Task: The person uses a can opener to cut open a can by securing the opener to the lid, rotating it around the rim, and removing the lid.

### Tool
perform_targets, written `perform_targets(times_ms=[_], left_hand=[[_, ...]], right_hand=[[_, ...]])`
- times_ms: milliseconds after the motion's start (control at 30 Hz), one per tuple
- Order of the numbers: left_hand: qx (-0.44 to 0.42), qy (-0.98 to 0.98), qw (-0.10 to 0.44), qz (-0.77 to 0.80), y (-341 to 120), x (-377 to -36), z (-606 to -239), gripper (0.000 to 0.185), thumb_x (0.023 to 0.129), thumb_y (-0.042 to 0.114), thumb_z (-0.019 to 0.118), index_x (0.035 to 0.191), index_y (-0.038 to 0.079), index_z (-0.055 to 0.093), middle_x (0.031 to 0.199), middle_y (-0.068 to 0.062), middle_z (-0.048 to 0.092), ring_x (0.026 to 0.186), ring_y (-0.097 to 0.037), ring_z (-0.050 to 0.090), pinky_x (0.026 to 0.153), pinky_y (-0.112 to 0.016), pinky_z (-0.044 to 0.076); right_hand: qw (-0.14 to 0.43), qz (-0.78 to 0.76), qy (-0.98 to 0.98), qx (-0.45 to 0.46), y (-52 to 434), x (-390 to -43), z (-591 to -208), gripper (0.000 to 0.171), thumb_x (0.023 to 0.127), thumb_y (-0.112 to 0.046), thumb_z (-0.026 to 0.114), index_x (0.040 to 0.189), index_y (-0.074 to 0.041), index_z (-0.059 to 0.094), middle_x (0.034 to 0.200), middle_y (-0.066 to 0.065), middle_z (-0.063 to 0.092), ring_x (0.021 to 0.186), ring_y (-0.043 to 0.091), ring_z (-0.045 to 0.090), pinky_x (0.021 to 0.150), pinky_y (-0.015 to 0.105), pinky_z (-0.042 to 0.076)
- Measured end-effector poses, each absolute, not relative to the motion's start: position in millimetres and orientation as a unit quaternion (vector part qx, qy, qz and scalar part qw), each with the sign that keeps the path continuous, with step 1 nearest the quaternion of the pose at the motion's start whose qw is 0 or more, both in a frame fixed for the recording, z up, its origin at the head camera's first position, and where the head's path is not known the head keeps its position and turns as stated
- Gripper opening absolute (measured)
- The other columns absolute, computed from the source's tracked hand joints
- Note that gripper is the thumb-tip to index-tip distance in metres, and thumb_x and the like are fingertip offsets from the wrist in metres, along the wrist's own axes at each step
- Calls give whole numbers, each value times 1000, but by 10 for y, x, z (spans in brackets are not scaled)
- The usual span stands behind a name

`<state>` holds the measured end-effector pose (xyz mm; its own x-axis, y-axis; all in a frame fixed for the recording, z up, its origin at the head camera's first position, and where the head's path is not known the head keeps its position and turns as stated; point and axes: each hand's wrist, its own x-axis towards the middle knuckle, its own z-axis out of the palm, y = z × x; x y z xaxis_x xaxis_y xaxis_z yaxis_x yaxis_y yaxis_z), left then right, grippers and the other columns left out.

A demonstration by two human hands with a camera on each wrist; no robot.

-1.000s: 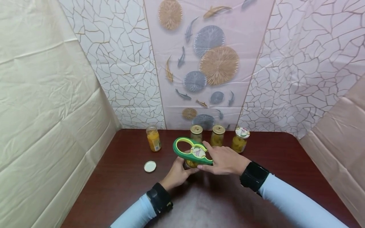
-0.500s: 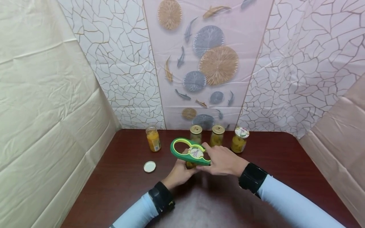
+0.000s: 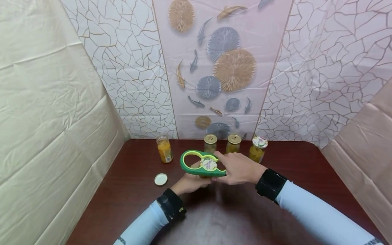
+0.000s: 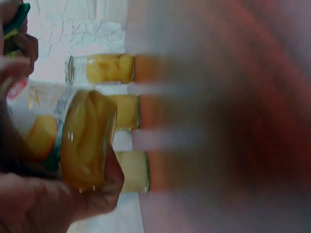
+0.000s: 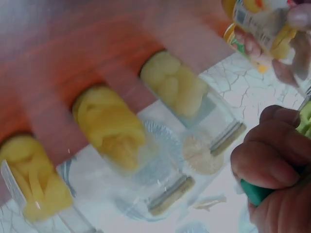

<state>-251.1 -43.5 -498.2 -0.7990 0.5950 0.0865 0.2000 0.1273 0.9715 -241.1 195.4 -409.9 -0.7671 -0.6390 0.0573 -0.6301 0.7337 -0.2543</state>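
Note:
My left hand (image 3: pixel 189 183) grips a glass jar of yellow fruit (image 4: pixel 87 141). Its patterned lid (image 3: pixel 209 164) shows through a green jar opener (image 3: pixel 200 171), the ridged yellow-green inner edge lying around it. My right hand (image 3: pixel 240 167) holds the opener's handle end, fingers curled over the green grip in the right wrist view. The opener's larger loop points left, over my left hand. In the left wrist view the jar's bottom is off the table, and a fingertip wraps under it.
Two gold-lidded jars, one (image 3: pixel 210 143) beside the other (image 3: pixel 234 143), stand at the table's back, with a floral-lidded jar (image 3: pixel 258 149) to their right. On the left are a lidless orange jar (image 3: pixel 164 149) and a loose white lid (image 3: pixel 160 179).
The opener has shifted slightly left and turned a little, its loop end now nearly level with the handle. Both hands have moved slightly with it, still holding jar and opener.

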Motion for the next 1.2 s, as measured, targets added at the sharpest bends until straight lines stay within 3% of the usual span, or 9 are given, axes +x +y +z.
perform_targets(times_ms=[133, 233, 367, 633, 800, 967, 1033, 1200], left_hand=[[337, 703, 209, 590, -482, -2627, -4918, 48, 98, 11, 76, 142, 12, 56, 98, -5, 63, 73, -15, 59, 66, -27, 53], [360, 699, 226, 575, -506, -2656, -4848, 47, 99, 8, 75, 143, 9, 56, 96, 1, 65, 78, -12, 59, 74, -24, 52], [364, 701, 240, 565, -518, -2627, -4721, 51, 98, 5, 75, 145, 7, 56, 107, 5, 66, 87, -9, 61, 82, -21, 52], [350, 691, 266, 574, -540, -2645, -4730, 53, 99, 5, 74, 148, 8, 54, 128, -7, 68, 97, -10, 64, 84, -25, 58], [363, 715, 233, 551, -535, -2729, -4876, 58, 97, 10, 78, 150, 15, 56, 143, -7, 65, 116, -8, 62, 100, -24, 55], [318, 702, 253, 585, -550, -2712, -4919, 65, 94, 11, 82, 151, 21, 54, 148, -18, 59, 120, -16, 64, 93, -46, 65], [291, 707, 261, 590, -577, -2683, -4923, 68, 94, 16, 84, 152, 28, 52, 149, -18, 58, 120, -18, 65, 93, -48, 65], [286, 757, 246, 533, -682, -2650, -4941, 73, 97, 27, 81, 158, 35, 42, 144, 1, 64, 127, -13, 63, 111, -42, 54]], right_hand=[[24, -121, 922, -366, 1982, -2510, -4005, 85, 89, -70, 73, 152, -19, 47, 103, -8, 77, 78, -1, 65, 73, 26, 56], [32, -109, 918, -380, 1992, -2550, -3944, 83, 90, -68, 73, 152, -19, 47, 105, -8, 76, 79, -1, 64, 73, 25, 55], [40, -95, 918, -382, 1996, -2560, -3891, 84, 90, -65, 74, 154, -19, 47, 104, -9, 75, 78, 0, 63, 74, 25, 54], [29, -94, 914, -393, 2002, -2573, -3872, 77, 89, -60, 76, 149, -19, 50, 103, -12, 74, 75, -1, 60, 72, 23, 52], [15, -94, 914, -393, 2005, -2569, -3855, 78, 89, -57, 78, 151, -20, 49, 103, -12, 73, 76, 1, 60, 72, 24, 53], [1, -110, 922, -371, 2046, -2602, -3869, 83, 88, -59, 79, 155, -22, 46, 109, -11, 73, 86, 2, 64, 79, 29, 56], [-2, -115, 928, -353, 2084, -2618, -3876, 86, 87, -63, 78, 156, -23, 45, 111, -9, 73, 87, 4, 64, 78, 31, 57], [-17, -113, 946, -304, 2252, -2634, -3900, 91, 86, -63, 79, 158, -19, 44, 118, 4, 73, 90, 13, 66, 78, 37, 56]])
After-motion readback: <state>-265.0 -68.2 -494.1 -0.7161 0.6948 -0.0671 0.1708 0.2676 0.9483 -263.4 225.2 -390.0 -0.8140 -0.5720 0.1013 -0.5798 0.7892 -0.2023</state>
